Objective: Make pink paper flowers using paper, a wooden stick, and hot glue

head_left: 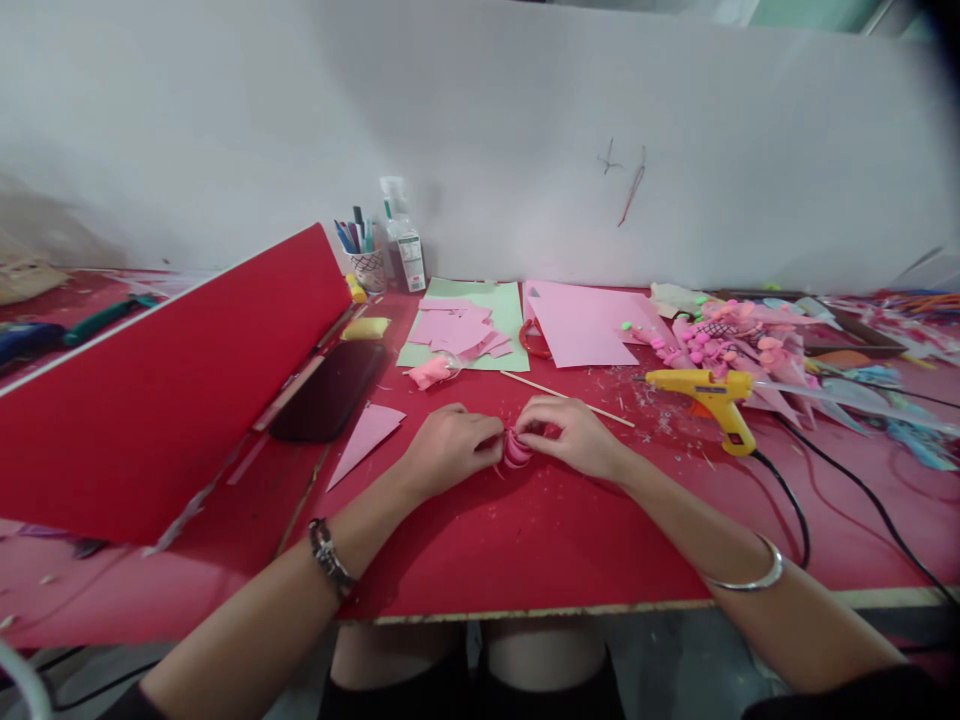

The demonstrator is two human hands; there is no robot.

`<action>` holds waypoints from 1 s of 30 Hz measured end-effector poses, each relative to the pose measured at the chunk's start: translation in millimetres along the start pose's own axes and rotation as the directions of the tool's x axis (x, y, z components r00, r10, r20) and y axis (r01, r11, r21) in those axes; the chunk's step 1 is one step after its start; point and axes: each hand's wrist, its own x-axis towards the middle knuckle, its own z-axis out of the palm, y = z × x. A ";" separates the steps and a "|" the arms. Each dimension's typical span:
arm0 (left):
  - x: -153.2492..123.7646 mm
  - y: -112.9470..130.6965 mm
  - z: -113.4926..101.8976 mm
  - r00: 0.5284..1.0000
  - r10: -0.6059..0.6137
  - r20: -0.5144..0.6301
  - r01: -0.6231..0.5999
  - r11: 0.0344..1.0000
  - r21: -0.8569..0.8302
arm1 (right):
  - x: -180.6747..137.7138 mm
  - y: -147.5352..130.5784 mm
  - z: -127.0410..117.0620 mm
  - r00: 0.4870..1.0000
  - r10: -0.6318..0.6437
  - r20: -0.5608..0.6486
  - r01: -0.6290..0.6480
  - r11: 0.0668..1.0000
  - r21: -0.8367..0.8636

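Low over the red tabletop, my left hand (456,446) and my right hand (571,436) meet around a small round pink piece (516,452). It looks coiled or ringed, but its exact kind is too small to tell. Fingers of both hands are pinched on it from either side, hiding part of it. A thin wooden stick (566,397) lies just beyond my hands. To the left of my left hand is a pink paper triangle (367,440). Behind it sits a small pink bundle (430,373) on the table.
A yellow glue gun (709,400) lies to the right, its black cord trailing off. Behind it are several pink decorated pieces (720,340). Pink paper (585,325) and cut scraps (457,328) lie at the back. A red board (187,390) leans left, beside a phone (330,390).
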 end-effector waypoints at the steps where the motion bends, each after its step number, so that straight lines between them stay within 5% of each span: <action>1: 0.1 0.2 -0.1 1.000 -0.001 -0.001 0.001 1.000 0.002 | 0.0 -0.2 -0.1 1.000 -0.001 0.000 0.001 1.000 -0.001; 30: -0.5 0.1 -0.7 0.998 0.043 0.050 -0.045 0.998 0.035 | -0.5 3.6 1.3 0.999 -0.031 0.042 0.033 0.999 -0.039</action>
